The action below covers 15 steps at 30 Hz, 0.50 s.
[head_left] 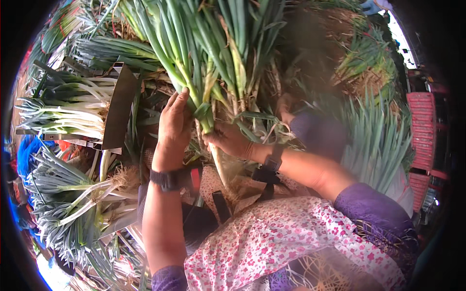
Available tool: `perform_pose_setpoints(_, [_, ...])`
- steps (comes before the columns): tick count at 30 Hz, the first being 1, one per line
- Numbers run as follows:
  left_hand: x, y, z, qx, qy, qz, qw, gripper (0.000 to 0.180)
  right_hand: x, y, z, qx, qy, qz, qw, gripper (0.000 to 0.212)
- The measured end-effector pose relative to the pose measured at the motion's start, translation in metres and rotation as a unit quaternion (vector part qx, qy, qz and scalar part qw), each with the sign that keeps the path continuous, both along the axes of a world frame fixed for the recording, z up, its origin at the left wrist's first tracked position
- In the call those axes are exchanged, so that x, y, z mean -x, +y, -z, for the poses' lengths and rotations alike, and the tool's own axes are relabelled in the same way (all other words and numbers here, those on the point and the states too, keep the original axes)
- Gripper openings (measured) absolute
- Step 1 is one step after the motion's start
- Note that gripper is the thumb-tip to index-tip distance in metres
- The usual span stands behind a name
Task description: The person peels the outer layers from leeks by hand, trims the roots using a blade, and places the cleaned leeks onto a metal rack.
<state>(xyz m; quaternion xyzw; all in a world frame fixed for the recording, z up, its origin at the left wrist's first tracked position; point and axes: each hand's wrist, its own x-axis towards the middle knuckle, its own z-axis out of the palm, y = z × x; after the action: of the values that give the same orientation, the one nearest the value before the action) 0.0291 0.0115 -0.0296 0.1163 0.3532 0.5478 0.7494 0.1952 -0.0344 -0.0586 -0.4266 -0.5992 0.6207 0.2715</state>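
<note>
A green onion (219,167) stands tilted in front of me, its white stalk and roots toward my lap and its long green leaves reaching away. My right hand (232,140) is closed on the stalk where the white turns green. Just left of it, my left hand (174,121) presses its fingers against the lower leaves; its thumb is hidden. Behind both hands rises a thick bunch of untrimmed green onions (238,58) with dry, yellowed outer leaves. Dark straps circle both my wrists.
Cleaned green onions (73,106) lie in a metal holder (120,106) at left. More onions with roots (82,203) are heaped below it. Green onion piles (376,140) and red crates (421,126) line the right. A blurred cloth-covered limb (315,131) is right of my hands.
</note>
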Motion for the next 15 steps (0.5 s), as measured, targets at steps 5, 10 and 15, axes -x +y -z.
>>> perform_pose_setpoints(5, [-0.023, -0.022, -0.015, -0.034, -0.036, 0.030, 0.998, 0.036, -0.008, -0.011, -0.038, -0.138, -0.073, -0.041, 0.987, 0.029])
perform_pose_setpoints(10, [-0.011, -0.019, -0.029, -0.138, 0.038, -0.075, 0.987, 0.026, -0.015, -0.024, -0.063, 0.027, 0.073, 0.087, 0.993, 0.047])
perform_pose_setpoints(15, [-0.013, -0.021, -0.036, -0.116, -0.076, -0.046, 0.989, 0.039, -0.027, -0.025, -0.054, 0.028, 0.099, 0.060, 0.993, 0.049])
